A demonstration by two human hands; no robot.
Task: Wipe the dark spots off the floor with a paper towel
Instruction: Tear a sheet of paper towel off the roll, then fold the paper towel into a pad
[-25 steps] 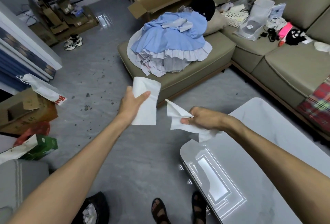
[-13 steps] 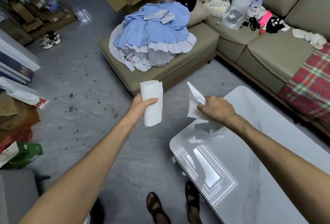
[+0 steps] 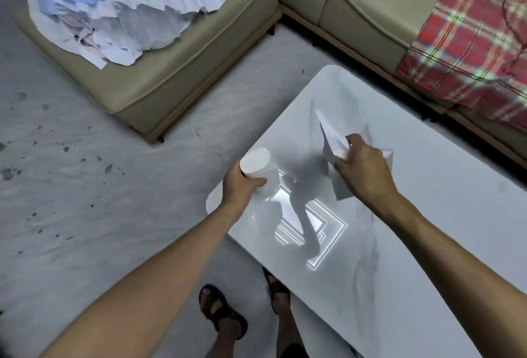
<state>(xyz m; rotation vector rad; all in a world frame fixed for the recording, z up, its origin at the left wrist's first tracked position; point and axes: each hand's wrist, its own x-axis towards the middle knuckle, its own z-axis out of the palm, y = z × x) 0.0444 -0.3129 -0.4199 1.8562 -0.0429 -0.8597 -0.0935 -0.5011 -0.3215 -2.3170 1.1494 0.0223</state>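
Note:
My left hand grips a white paper towel roll upright over the near left corner of the glossy white coffee table. A torn white paper towel sheet is held crumpled in my right hand, above the table top. Dark spots are scattered over the grey floor at the left, well away from both hands.
A beige ottoman with a blue and white dress stands at the back left. A beige sofa with a red plaid blanket runs along the right. My sandalled feet stand beside the table's edge.
My view has swung down and to the right. Both hands have moved over the coffee table, the left bringing the roll down toward its corner, the right still holding the torn sheet.

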